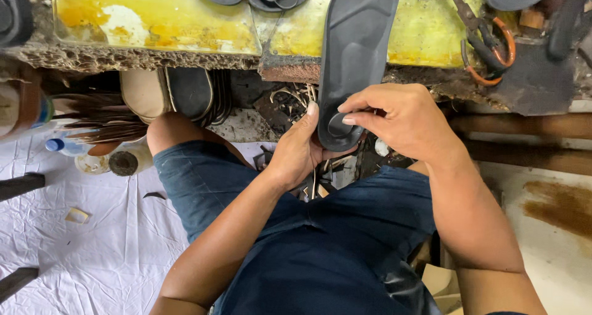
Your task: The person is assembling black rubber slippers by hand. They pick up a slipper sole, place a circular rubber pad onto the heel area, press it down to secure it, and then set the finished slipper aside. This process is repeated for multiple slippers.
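Glue-stained tabletop [154,19] ahead: my left hand [296,151] cups the dark insole [357,50] at its heel, right hand [401,121] fingers pinching there; it looks light and bendy.

Matt dark rubbery insole [354,50]; glossy yellow-stained worktop [154,19]; crumpled white cloth [92,241].

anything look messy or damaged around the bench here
Yes: the yellow bench top is blotched with stains and its front edge is ragged and crumbling. Offcut strips litter the floor below. The dark insole in both hands looks intact.
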